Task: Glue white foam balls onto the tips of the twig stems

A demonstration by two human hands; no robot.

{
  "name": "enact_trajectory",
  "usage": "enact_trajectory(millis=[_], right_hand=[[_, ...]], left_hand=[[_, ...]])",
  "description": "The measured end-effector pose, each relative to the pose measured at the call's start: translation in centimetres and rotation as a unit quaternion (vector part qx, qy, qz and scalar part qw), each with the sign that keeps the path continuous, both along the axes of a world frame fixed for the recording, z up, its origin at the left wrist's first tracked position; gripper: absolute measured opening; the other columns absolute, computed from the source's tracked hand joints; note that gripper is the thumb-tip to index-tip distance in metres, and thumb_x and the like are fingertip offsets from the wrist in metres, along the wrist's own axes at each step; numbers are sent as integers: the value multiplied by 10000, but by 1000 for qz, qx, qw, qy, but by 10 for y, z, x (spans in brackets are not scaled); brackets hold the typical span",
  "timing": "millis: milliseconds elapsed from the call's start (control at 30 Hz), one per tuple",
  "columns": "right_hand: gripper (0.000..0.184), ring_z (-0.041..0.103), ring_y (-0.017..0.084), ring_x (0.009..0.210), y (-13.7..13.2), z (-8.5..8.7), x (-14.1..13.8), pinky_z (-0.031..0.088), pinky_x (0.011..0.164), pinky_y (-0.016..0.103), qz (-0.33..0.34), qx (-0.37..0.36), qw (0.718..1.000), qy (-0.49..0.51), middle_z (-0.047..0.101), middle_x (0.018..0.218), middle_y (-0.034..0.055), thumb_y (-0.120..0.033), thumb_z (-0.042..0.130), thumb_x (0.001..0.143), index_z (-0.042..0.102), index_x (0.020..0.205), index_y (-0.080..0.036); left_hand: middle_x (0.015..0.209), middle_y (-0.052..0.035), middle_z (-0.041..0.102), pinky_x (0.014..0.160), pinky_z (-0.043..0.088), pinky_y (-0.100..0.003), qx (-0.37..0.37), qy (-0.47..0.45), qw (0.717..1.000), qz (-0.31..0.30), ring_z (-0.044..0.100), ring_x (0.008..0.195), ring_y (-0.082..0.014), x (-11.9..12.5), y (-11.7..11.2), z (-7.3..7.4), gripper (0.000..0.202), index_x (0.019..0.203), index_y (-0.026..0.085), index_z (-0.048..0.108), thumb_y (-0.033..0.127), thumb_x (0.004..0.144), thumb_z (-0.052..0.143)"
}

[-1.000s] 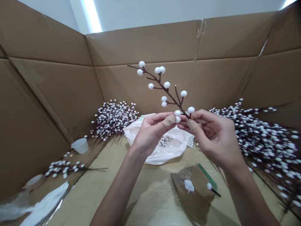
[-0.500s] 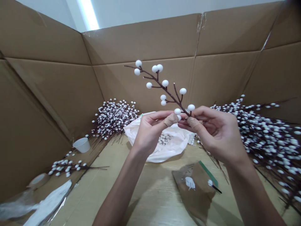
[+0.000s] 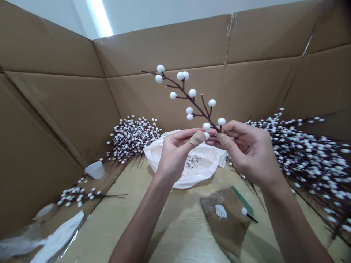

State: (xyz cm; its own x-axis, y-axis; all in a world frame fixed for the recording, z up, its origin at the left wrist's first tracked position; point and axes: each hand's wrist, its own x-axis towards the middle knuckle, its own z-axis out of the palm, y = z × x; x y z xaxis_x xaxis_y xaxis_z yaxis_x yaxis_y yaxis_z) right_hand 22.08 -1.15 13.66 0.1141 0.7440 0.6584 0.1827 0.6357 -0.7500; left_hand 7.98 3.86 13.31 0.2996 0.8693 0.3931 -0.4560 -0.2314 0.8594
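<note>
A dark brown artificial branch (image 3: 192, 95) set with white foam berries rises from between my hands. My left hand (image 3: 175, 153) and my right hand (image 3: 245, 151) both pinch its lower end, close together. Beige tape wraps my left thumb (image 3: 197, 138) and a right finger (image 3: 224, 139). The fingers hide the very bottom of the stem. Just below my hands lies a white plastic bag (image 3: 161, 157) holding loose white berries.
Cardboard walls (image 3: 164, 44) surround a cardboard floor. Large heaps of berry branches (image 3: 131, 138) lie at the back left and right (image 3: 309, 160). A white cup (image 3: 95, 170), a small branch (image 3: 78, 195), a brown paper sheet (image 3: 226, 215) and a small brush (image 3: 248, 216) lie nearby.
The branch and my hands sit slightly higher and further left in the picture. The cardboard walls shift with them, and my grip looks unchanged.
</note>
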Motion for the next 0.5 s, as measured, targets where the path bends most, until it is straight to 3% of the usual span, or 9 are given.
enact_trajectory(millis=[233,500], right_hand=[[128,682,148,706,1,0,0,634,663,278,38,-33,998,25,644,730,10,-276,633,835,595,763,-176],[127,682,162,710,-1,0,-2,640,685,310,41,-26,999,23,662,769,22,-268,646,819,584,748,-182]], left_hand=[[789,-49,744,828,516,-319,14,-7,1000,5,679,801,-173,0,-1,0,142,759,183,762,273,659,807],[835,-71,749,874,508,-358,23,20,999,17,683,864,-211,-1,-1,3,148,757,177,765,274,656,811]])
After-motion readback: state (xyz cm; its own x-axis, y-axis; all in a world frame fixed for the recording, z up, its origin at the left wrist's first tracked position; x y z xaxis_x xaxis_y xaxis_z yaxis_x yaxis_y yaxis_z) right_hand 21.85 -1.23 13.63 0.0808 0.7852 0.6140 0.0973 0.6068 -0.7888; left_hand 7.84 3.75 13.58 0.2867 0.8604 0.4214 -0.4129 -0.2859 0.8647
